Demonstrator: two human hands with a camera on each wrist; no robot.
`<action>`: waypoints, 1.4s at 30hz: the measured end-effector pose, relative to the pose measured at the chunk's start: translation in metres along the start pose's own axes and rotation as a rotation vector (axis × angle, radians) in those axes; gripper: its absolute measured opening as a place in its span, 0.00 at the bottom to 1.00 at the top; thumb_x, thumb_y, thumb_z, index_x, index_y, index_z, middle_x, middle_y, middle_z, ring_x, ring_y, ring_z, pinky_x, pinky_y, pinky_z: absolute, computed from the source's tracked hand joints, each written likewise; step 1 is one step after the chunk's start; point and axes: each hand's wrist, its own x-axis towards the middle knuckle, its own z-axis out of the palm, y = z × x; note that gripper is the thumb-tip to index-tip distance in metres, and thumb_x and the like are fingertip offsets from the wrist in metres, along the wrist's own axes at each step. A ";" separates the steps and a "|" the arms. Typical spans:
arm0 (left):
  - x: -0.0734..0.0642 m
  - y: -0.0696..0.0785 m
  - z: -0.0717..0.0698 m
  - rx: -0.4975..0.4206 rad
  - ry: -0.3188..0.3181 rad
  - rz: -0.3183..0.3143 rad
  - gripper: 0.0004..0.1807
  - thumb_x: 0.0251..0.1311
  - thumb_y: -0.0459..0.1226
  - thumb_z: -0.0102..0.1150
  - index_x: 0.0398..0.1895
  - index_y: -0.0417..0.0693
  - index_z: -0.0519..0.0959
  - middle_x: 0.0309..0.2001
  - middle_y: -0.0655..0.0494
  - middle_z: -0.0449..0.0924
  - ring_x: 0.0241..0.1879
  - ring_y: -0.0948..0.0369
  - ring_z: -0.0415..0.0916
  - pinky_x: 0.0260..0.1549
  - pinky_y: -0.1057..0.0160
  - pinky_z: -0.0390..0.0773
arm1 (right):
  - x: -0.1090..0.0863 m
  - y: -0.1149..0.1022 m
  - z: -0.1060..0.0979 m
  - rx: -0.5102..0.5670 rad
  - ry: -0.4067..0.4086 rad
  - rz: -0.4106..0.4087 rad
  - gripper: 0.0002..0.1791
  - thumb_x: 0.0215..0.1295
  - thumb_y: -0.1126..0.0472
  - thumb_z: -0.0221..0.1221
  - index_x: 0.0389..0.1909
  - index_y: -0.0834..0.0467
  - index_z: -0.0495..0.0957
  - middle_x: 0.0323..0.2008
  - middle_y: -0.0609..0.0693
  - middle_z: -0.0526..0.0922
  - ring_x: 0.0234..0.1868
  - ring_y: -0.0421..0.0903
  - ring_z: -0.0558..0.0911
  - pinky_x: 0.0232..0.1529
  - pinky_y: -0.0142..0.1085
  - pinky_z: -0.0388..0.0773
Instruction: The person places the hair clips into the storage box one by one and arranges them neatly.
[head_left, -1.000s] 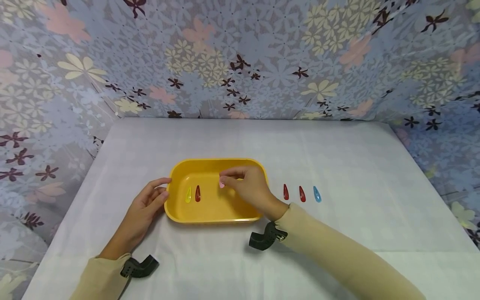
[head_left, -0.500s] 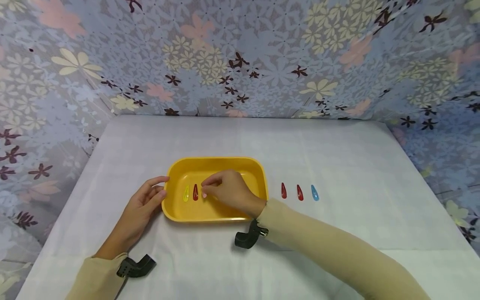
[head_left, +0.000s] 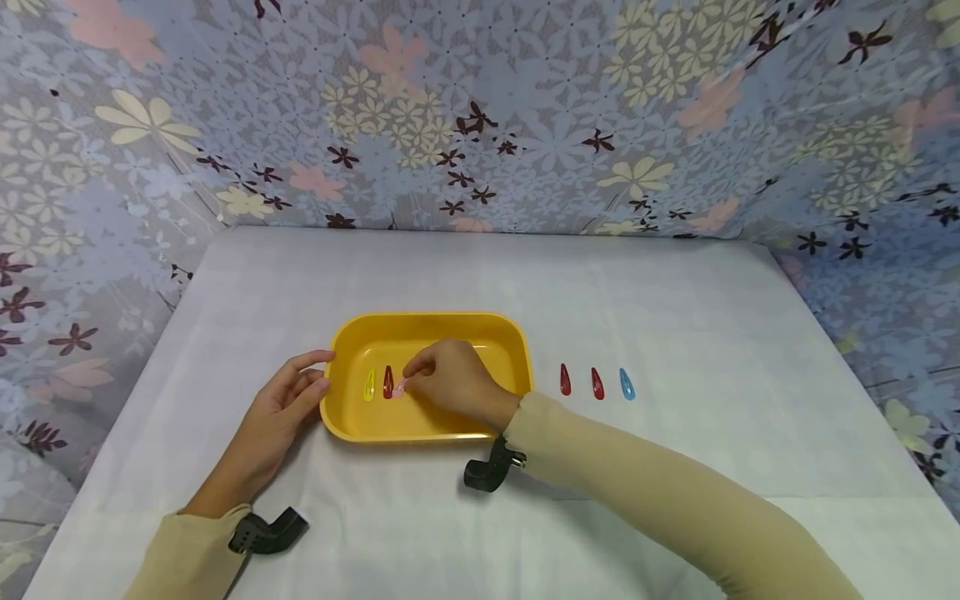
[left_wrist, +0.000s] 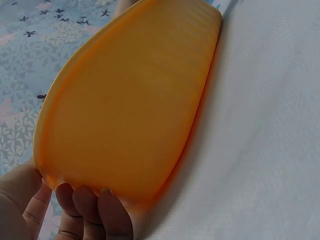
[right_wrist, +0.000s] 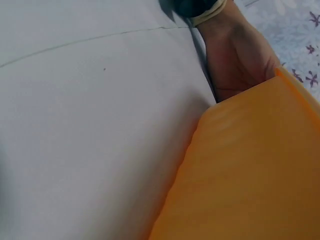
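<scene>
Over the yellow tray (head_left: pixel 450 433), my right hand (head_left: pixel 457 379) pinches a pink hair clip (head_left: pixel 400 387) between thumb and index finger. The pink clip is low in the tray, close beside a red hair clip (head_left: pixel 388 382). Left of that lies a yellow hair clip (head_left: pixel 369 386). My left hand (head_left: pixel 281 408) holds the tray's left end. In the left wrist view, bent fingers (left_wrist: pixel 90 207) press against the tray's outer wall (left_wrist: pixel 125 110). The right wrist view shows only the tray's outer wall (right_wrist: pixel 250 165) and the left hand (right_wrist: pixel 240 60); my right hand is out of it.
Right of the tray, two red hair clips (head_left: pixel 566 379) (head_left: pixel 597 383) and a blue hair clip (head_left: pixel 627 384) lie in a row on the white cloth (head_left: pixel 675 317). Flowered fabric (head_left: pixel 480 117) hangs behind the table and along its sides.
My right hand has moved left across the tray and brought the pink clip down beside the red one. More of the pink clip shows now. My left hand stays at the tray's end.
</scene>
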 end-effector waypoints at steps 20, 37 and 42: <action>0.001 -0.002 0.001 0.001 0.003 0.018 0.25 0.76 0.45 0.56 0.71 0.51 0.68 0.50 0.47 0.72 0.44 0.60 0.73 0.45 0.72 0.78 | -0.004 0.000 0.001 -0.227 0.057 -0.052 0.04 0.63 0.59 0.71 0.37 0.51 0.90 0.34 0.41 0.86 0.36 0.38 0.79 0.40 0.31 0.76; -0.001 -0.003 0.002 -0.014 0.011 0.011 0.25 0.75 0.45 0.56 0.70 0.50 0.69 0.48 0.50 0.72 0.42 0.60 0.73 0.43 0.72 0.78 | -0.009 0.008 -0.020 -0.111 0.081 -0.043 0.10 0.67 0.64 0.65 0.47 0.55 0.89 0.44 0.44 0.88 0.50 0.43 0.83 0.58 0.38 0.77; 0.000 -0.002 0.002 -0.009 0.009 0.014 0.25 0.75 0.45 0.56 0.70 0.50 0.69 0.48 0.49 0.72 0.43 0.60 0.73 0.44 0.72 0.78 | -0.028 0.008 -0.058 -0.037 0.177 -0.085 0.09 0.68 0.61 0.67 0.47 0.54 0.89 0.43 0.44 0.88 0.43 0.46 0.82 0.45 0.39 0.79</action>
